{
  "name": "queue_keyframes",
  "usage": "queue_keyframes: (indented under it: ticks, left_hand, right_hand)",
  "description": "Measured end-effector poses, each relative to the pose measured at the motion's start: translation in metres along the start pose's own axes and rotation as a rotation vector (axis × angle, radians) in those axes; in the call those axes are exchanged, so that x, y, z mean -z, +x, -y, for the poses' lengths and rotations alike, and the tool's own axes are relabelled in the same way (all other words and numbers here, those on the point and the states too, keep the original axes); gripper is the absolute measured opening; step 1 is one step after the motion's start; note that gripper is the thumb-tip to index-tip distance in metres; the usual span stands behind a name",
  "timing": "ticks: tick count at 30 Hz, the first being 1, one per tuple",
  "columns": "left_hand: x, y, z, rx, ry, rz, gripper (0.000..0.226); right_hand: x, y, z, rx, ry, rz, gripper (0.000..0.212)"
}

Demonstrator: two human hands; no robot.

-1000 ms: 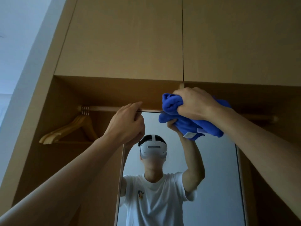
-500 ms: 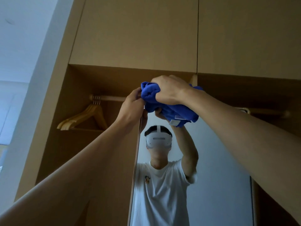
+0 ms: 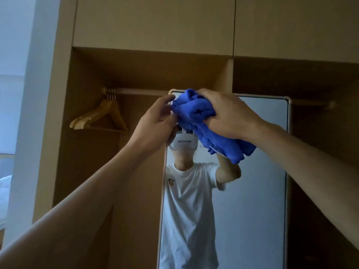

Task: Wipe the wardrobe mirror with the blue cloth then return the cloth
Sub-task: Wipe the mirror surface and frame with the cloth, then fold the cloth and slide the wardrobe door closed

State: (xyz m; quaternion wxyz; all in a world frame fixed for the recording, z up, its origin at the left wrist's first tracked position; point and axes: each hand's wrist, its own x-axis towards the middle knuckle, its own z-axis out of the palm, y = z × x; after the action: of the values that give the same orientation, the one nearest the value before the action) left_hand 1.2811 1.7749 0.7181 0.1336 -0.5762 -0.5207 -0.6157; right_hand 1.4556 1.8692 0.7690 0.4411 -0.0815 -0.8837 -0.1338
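Blue cloth [image 3: 204, 121], bunched into a wad, is being held at the upper left corner of the wardrobe mirror [image 3: 252, 191]. The right hand [image 3: 231, 115] is gripping it from above, fingers curled round the folds, with a loose end hanging below the wrist. The left hand [image 3: 155, 121] is reaching to the cloth's left edge beside the mirror frame, fingers partly bent; whether it is pinching anything cannot be told. Wooden hangers [image 3: 101, 117] are hanging on the rail [image 3: 139, 91] to the left.
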Motion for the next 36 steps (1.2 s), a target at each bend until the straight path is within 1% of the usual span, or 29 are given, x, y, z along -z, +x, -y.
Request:
queue_keyframes:
  ticks: [3,6,9,10,13,14,18,20,22,23,26,28,30,32,34,36]
  left_hand:
    - [-0.001,-0.032,0.004,0.033,0.000,0.032,0.049]
    - [-0.009,-0.065,0.013,0.079,-0.017,0.050,0.047]
    - [-0.025,-0.098,0.020,0.145,-0.044,0.084,0.044]
    - [-0.030,-0.108,0.022,0.160,-0.039,0.097,0.043]
    - [-0.043,-0.137,0.030,0.198,-0.019,0.135,0.044]
    - [-0.046,-0.146,0.033,0.212,-0.020,0.147,0.044]
    - [-0.068,-0.183,0.043,0.293,-0.042,0.149,0.043]
    - [-0.083,-0.205,0.048,0.336,-0.074,0.141,0.044]
    - [-0.101,-0.228,0.053,0.388,-0.101,0.146,0.043]
    - [-0.112,-0.240,0.056,0.414,-0.114,0.156,0.042]
    - [-0.147,-0.269,0.057,0.480,-0.166,0.176,0.038]
    - [-0.171,-0.282,0.055,0.515,-0.228,0.180,0.037]
    - [-0.193,-0.289,0.049,0.562,-0.320,0.195,0.043]
    - [-0.210,-0.291,0.043,0.606,-0.422,0.195,0.057]
    - [-0.220,-0.290,0.040,0.616,-0.448,0.184,0.065]
    - [-0.231,-0.289,0.038,0.622,-0.455,0.175,0.066]
  right_hand:
    - [-0.005,-0.036,-0.002,-0.074,0.047,0.024,0.034]
    - [-0.017,-0.073,-0.008,-0.181,0.184,0.057,0.038]
    - [-0.038,-0.116,-0.012,-0.259,0.312,0.074,0.033]
    - [-0.045,-0.132,-0.014,-0.286,0.358,0.081,0.035]
    - [-0.068,-0.181,-0.019,-0.348,0.496,0.114,0.049]
    - [-0.075,-0.197,-0.020,-0.356,0.526,0.121,0.049]
    - [-0.094,-0.253,-0.024,-0.382,0.621,0.138,0.038]
    - [-0.101,-0.278,-0.025,-0.465,0.676,0.162,0.032]
    - [-0.104,-0.301,-0.028,-0.529,0.732,0.180,0.019]
    - [-0.106,-0.311,-0.030,-0.551,0.759,0.185,0.015]
    - [-0.112,-0.335,-0.039,-0.650,0.824,0.216,0.026]
    - [-0.114,-0.347,-0.046,-0.674,0.799,0.230,0.020]
    - [-0.112,-0.356,-0.053,-0.692,0.815,0.220,0.018]
    - [-0.107,-0.362,-0.060,-0.707,0.849,0.243,0.027]
    - [-0.103,-0.368,-0.070,-0.706,0.880,0.238,0.034]
    - [-0.099,-0.374,-0.080,-0.711,0.913,0.210,0.033]
